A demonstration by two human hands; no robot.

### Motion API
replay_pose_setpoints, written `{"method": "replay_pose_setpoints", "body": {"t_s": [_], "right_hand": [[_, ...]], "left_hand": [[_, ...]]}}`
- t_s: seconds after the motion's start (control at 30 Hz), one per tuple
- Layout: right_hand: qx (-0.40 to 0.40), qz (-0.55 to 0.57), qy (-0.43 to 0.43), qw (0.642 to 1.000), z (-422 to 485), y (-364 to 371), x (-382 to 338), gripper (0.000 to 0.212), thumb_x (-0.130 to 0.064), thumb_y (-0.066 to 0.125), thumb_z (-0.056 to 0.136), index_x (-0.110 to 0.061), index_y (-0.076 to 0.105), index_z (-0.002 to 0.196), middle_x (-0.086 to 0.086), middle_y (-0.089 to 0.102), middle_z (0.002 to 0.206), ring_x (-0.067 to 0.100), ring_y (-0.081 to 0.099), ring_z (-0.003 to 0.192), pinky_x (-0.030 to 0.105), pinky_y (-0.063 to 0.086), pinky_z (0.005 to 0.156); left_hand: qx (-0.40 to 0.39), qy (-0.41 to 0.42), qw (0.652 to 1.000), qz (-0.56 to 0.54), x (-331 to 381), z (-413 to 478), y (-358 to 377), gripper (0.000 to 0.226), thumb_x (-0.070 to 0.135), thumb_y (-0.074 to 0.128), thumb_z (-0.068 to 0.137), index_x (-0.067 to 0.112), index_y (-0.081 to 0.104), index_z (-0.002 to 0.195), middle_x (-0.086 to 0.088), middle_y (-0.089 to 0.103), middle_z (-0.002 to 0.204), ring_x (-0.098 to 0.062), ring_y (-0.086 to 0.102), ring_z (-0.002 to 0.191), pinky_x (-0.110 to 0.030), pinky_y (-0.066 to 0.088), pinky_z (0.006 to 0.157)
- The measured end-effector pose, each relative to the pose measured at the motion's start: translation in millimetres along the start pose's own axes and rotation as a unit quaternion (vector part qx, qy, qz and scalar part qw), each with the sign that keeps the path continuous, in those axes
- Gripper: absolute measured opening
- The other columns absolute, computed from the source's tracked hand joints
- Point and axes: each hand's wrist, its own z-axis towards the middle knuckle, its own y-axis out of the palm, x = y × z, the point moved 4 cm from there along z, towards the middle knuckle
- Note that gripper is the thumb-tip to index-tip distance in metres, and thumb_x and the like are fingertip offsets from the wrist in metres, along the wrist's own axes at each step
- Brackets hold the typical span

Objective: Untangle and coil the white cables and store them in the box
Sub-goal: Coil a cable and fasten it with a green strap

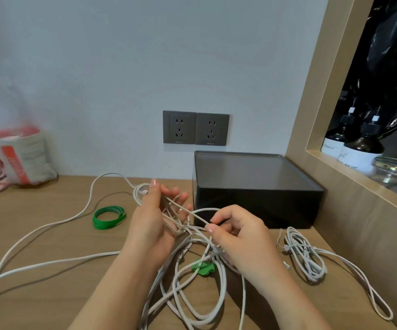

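Observation:
A tangle of white cables (192, 284) sprawls over the wooden desk (49, 294) in front of me. My left hand (154, 217) holds several loops of white cable wound round its palm and fingers. My right hand (238, 236) pinches one strand between thumb and forefinger, just right of the left hand. A long white strand (49, 225) trails off to the left. A coiled white cable (304, 256) lies at the right. The black box (257, 201) stands behind my hands, its lid on.
A green band (109, 216) lies left of my hands and a green tie (204, 267) sits under the tangle. A plastic bag (9, 151) is at the far left. Two wall sockets (195, 128) sit above the box. A shelf niche at the right holds dark bottles (357, 148).

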Motion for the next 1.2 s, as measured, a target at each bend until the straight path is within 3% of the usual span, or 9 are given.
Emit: {"method": "replay_pose_setpoints", "body": {"t_s": [0.17,0.27,0.37,0.53,0.73,0.87,1.07,1.13,1.2], "right_hand": [[-0.076,0.117,0.102,0.985,-2,-2,5,0.007,-0.009,0.062,0.086,-0.014,0.057,0.084,-0.006,0.053,0.054,0.005,0.048,0.046,0.017,0.042,0.048],[-0.055,0.195,0.152,0.967,-1,-9,10,0.004,-0.007,0.061,0.087,-0.011,0.058,0.087,-0.001,0.052,0.055,0.009,0.040,0.043,0.019,0.036,0.041],[0.018,0.077,0.113,0.990,3,-14,15,0.006,-0.019,0.064,0.087,-0.024,0.061,0.085,-0.001,0.056,0.065,0.008,0.049,0.052,0.019,0.041,0.047],[0.085,-0.064,0.015,0.994,2,-19,11,0.010,-0.032,0.064,0.084,-0.034,0.061,0.075,-0.009,0.060,0.071,0.009,0.058,0.072,0.019,0.047,0.062],[0.017,-0.119,-0.054,0.991,1,-17,3,0.021,-0.030,0.061,0.086,-0.047,0.055,0.076,-0.017,0.058,0.085,-0.001,0.055,0.083,0.010,0.044,0.068],[-0.055,-0.105,-0.091,0.989,-3,-15,-5,0.025,-0.027,0.061,0.087,-0.050,0.058,0.077,-0.018,0.057,0.084,-0.007,0.052,0.091,0.012,0.047,0.073],[-0.056,-0.068,-0.146,0.985,-4,-10,-9,0.023,-0.024,0.066,0.084,-0.045,0.063,0.076,-0.020,0.057,0.078,-0.002,0.055,0.087,0.010,0.045,0.071],[-0.034,-0.064,-0.168,0.983,-4,-10,-10,0.015,-0.024,0.067,0.083,-0.039,0.067,0.079,-0.021,0.057,0.077,-0.001,0.056,0.087,0.009,0.045,0.071],[0.029,-0.057,-0.216,0.974,-5,-13,-12,0.006,-0.033,0.064,0.081,-0.034,0.069,0.084,-0.021,0.057,0.078,-0.001,0.057,0.084,0.007,0.045,0.070]], "left_hand": [[0.006,-0.046,0.987,-0.157,11,3,-5,0.037,0.045,0.042,0.096,0.018,0.048,0.073,0.004,0.051,0.053,-0.011,0.061,0.049,-0.047,0.060,0.060],[0.016,-0.078,0.974,-0.211,17,8,-12,0.040,0.048,0.041,0.096,0.018,0.044,0.071,0.007,0.042,0.049,-0.005,0.047,0.037,-0.031,0.056,0.044],[0.009,-0.076,0.977,-0.198,17,9,-14,0.041,0.048,0.041,0.096,0.017,0.043,0.070,0.007,0.036,0.049,-0.005,0.036,0.033,-0.016,0.038,0.032],[0.005,0.000,0.998,-0.064,20,12,-13,0.033,0.044,0.046,0.096,0.019,0.044,0.075,0.007,0.031,0.053,-0.004,0.026,0.036,-0.015,0.026,0.029],[0.080,0.051,0.995,0.025,24,13,-19,0.034,0.042,0.045,0.097,0.018,0.041,0.073,0.008,0.033,0.046,-0.005,0.029,0.034,-0.015,0.030,0.033],[0.101,0.148,0.938,0.296,30,10,-21,0.031,0.047,0.044,0.095,0.016,0.044,0.101,-0.001,0.048,0.064,-0.013,0.048,0.048,-0.028,0.043,0.046],[0.017,0.208,0.798,0.565,13,-7,-1,0.036,0.058,0.037,0.090,0.023,0.041,0.099,0.002,0.057,0.080,-0.011,0.055,0.071,-0.027,0.041,0.058],[0.005,0.175,0.798,0.577,7,-6,-3,0.036,0.053,0.041,0.093,0.020,0.043,0.105,0.002,0.056,0.083,-0.008,0.053,0.070,-0.024,0.039,0.056],[-0.030,0.070,0.845,0.529,0,0,-5,0.042,0.048,0.047,0.093,0.016,0.043,0.119,-0.010,0.059,0.097,-0.013,0.052,0.071,-0.028,0.042,0.058]]}}
